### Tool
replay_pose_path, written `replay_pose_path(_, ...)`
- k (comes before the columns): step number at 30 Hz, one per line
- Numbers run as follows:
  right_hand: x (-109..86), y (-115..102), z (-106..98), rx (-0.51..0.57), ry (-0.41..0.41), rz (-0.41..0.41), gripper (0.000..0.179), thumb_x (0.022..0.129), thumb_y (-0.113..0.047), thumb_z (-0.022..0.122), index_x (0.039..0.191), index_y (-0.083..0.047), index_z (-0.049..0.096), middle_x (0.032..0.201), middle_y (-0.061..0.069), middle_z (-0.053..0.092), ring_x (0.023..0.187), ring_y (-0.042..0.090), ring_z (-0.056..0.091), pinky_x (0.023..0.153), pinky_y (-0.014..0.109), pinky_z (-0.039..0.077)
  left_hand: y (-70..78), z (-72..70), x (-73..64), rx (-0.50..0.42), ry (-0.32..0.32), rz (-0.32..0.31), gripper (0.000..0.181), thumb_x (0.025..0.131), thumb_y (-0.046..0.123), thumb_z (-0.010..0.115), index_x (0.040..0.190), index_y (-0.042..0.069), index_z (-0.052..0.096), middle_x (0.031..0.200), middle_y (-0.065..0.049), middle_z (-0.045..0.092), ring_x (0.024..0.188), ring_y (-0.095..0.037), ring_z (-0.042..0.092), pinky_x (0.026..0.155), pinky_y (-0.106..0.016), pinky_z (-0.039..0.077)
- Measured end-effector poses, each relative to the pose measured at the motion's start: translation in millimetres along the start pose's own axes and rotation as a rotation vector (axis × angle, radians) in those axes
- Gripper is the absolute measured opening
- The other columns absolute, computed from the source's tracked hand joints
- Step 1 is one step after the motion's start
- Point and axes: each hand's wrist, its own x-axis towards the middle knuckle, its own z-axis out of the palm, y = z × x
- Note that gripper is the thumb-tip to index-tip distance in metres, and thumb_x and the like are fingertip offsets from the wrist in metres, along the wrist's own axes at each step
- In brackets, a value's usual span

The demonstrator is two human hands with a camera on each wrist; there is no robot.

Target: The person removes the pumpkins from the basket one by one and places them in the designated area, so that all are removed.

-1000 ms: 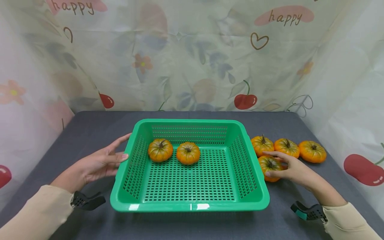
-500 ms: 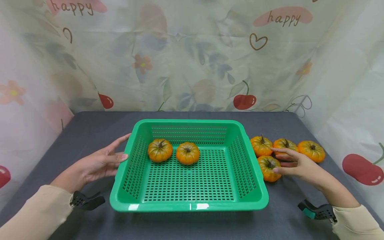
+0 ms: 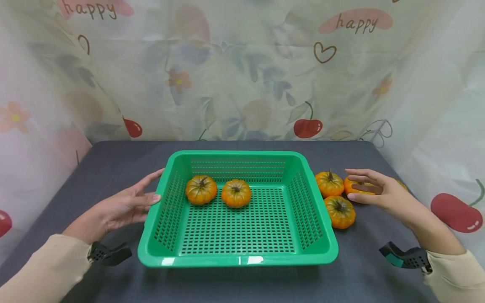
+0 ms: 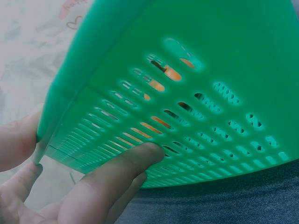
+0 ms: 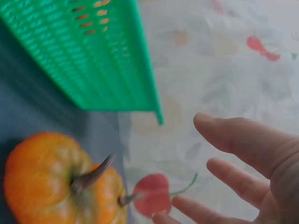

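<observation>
A green plastic basket (image 3: 238,260) with slotted walls stands mid-table, holding two small orange pumpkins, one at left (image 3: 201,190) and one nearer the middle (image 3: 236,193). My left hand (image 3: 121,207) holds its left side, thumb on the rim; the left wrist view shows fingers (image 4: 117,177) against the slotted outer wall. Over the pumpkins right of the basket hovers my right hand (image 3: 390,198), fingers apart and nothing in them. Beside the basket sit a back pumpkin (image 3: 329,184) and a front pumpkin (image 3: 339,212). The hand partly covers another pumpkin (image 3: 350,185) and nearly hides the farthest.
The dark grey tabletop (image 3: 125,158) ends at a patterned curtain (image 3: 242,84) behind, with more curtain at both sides. In the right wrist view, the basket's end wall (image 5: 93,56) rises near a large orange pumpkin (image 5: 42,182).
My right hand has let go of the front pumpkin beside the basket and moved back and right, over the farther ones. The left hand and basket stay put.
</observation>
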Motion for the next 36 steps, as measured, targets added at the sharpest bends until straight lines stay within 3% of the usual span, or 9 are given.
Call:
replay_pose_path(3,2.9,-12.9,0.2,0.008,0.007,-0.023,0.06,0.095,-0.031,0.063,0.148,-0.024,0.037,0.142,-0.002,0.045,0.128,0.023,0.047,0.083,0.015,0.051,0.0,0.3,-0.4,-0.005,-0.001,0.001,0.083,0.102,0.008,0.047,0.154,0.037,-0.011,0.131,-0.002,0.057,0.107,-0.027,0.068,0.091,-0.049,0.053)
replay_pose_path(6,6.2,-27.4,1.6,0.029,0.005,-0.059,0.059,0.095,-0.031,0.063,0.148,-0.025,0.037,0.147,0.004,0.042,0.132,0.03,0.044,0.085,0.012,0.05,-0.1,0.8,-0.4,-0.008,0.002,0.001,0.083,0.102,0.008,0.047,0.154,0.037,-0.01,0.131,-0.003,0.057,0.107,-0.027,0.068,0.091,-0.049,0.053)
replay_pose_path(13,12.0,-55.3,6.8,0.079,0.023,-0.15,0.058,0.095,-0.023,0.063,0.147,-0.024,0.038,0.147,0.002,0.042,0.126,0.003,0.048,0.088,0.011,0.05,-0.1,1.5,0.5,-0.003,0.01,-0.002,0.082,0.102,0.008,0.047,0.154,0.037,-0.01,0.131,-0.003,0.057,0.107,-0.028,0.067,0.091,-0.049,0.053)
replay_pose_path(15,14.1,-62.4,9.0,0.093,0.033,-0.183,0.057,0.095,-0.02,0.063,0.147,-0.024,0.039,0.146,0.0,0.044,0.125,0.001,0.048,0.088,0.011,0.05,0.1,1.7,0.4,-0.002,0.015,-0.003,0.082,0.102,0.008,0.047,0.154,0.037,-0.01,0.131,-0.002,0.057,0.107,-0.028,0.067,0.091,-0.05,0.053)
replay_pose_path(22,21.9,-92.3,19.6,0.134,0.048,-0.283,0.057,0.095,-0.015,0.063,0.146,-0.022,0.04,0.145,0.007,0.045,0.13,0.016,0.049,0.09,0.012,0.05,0.5,2.2,-0.2,-0.006,0.027,-0.006,0.083,0.101,0.008,0.048,0.154,0.037,-0.01,0.129,-0.001,0.058,0.106,-0.028,0.068,0.091,-0.049,0.054)
replay_pose_path(27,28.5,-112.2,31.6,0.201,0.004,-0.295,0.057,0.095,-0.015,0.063,0.146,-0.022,0.04,0.147,0.005,0.043,0.135,0.029,0.043,0.093,0.016,0.051,0.7,2.0,-0.7,-0.019,0.015,-0.003,0.083,0.102,0.007,0.048,0.154,0.037,-0.01,0.13,-0.002,0.059,0.106,-0.028,0.068,0.09,-0.049,0.054)
replay_pose_path(36,52.1,-131.3,58.6,0.25,-0.13,-0.327,0.058,0.093,-0.017,0.066,0.146,-0.018,0.041,0.149,0.002,0.042,0.135,0.026,0.044,0.106,0.038,0.047,0.8,2.1,-0.8,-0.012,0.021,-0.006,0.083,0.102,0.007,0.047,0.154,0.038,-0.009,0.131,-0.003,0.057,0.108,-0.028,0.067,0.091,-0.05,0.053)
